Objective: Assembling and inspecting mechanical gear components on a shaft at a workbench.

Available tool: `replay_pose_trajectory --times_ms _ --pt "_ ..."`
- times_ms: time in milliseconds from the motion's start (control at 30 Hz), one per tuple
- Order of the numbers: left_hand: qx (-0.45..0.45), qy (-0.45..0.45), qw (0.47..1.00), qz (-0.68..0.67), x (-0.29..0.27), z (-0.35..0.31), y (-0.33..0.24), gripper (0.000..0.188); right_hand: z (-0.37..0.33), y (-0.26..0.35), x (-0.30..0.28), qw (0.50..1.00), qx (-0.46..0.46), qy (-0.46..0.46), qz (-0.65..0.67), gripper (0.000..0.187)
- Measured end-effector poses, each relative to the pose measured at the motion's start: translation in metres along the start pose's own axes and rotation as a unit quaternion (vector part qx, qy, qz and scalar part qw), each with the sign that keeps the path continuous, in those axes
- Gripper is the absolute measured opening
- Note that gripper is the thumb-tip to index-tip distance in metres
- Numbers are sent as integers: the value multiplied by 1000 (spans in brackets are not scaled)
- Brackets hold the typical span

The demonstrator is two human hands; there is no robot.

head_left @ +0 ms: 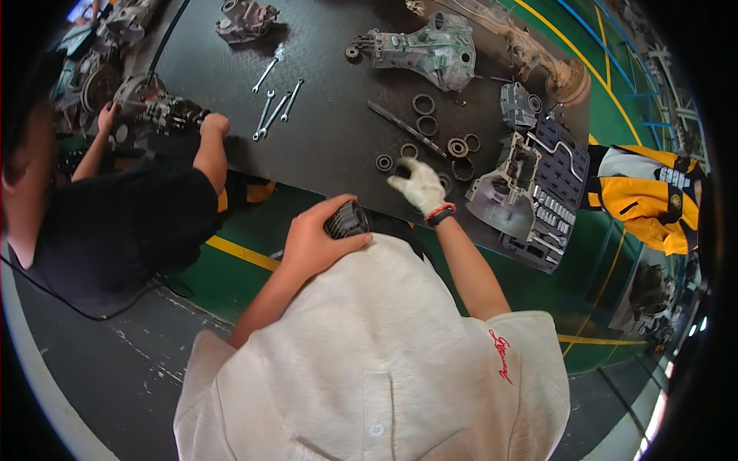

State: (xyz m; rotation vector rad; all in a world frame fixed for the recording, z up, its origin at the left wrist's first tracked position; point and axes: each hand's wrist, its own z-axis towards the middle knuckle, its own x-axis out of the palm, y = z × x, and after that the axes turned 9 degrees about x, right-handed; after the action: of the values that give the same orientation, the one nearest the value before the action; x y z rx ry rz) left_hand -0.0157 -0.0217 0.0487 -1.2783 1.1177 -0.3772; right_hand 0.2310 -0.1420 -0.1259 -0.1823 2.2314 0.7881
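My bare left hand point(314, 237) is wrapped round a dark toothed gear point(348, 220), close to my body at the table's near edge. My right hand point(419, 187) wears a pale glove and hovers over the table, its thumb and fingers apart with nothing seen between them. Just left of that glove lies a small bearing point(383, 162). Beyond it are a metal ring point(409, 150), a gear point(457, 147) and several more rings. A long splined shaft point(403, 127) lies slantwise behind them. Part of a ring at the glove's right side is hidden.
An open bell-shaped housing point(503, 192) and a socket tray point(555, 215) stand at right. A large gearbox casing point(438, 52) lies at the back. Several wrenches point(265, 115) rest left of centre. At left a co-worker point(115, 223) handles another gearbox point(165, 111).
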Motion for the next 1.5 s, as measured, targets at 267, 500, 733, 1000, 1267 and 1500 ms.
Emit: replay_pose_trajectory --times_ms 267,500,733,1000,1267,1500 --pt "-100 -9 973 -208 -2 -18 41 67 13 -16 110 977 -54 11 -207 43" --pt "-146 56 929 -336 -14 -5 53 59 3 -10 89 985 -72 -94 -129 52" --pt "-145 115 911 -367 -14 16 69 52 -9 -71 46 978 52 -176 -100 63" --pt "-181 96 915 -348 -2 22 45 47 36 -75 70 974 -81 -36 -210 55" --pt "-148 40 925 -347 37 17 -8 45 23 -80 25 909 -11 -49 414 62" --pt "-83 107 974 -181 115 44 -53 56 -117 -58 -156 730 -65 237 638 63"
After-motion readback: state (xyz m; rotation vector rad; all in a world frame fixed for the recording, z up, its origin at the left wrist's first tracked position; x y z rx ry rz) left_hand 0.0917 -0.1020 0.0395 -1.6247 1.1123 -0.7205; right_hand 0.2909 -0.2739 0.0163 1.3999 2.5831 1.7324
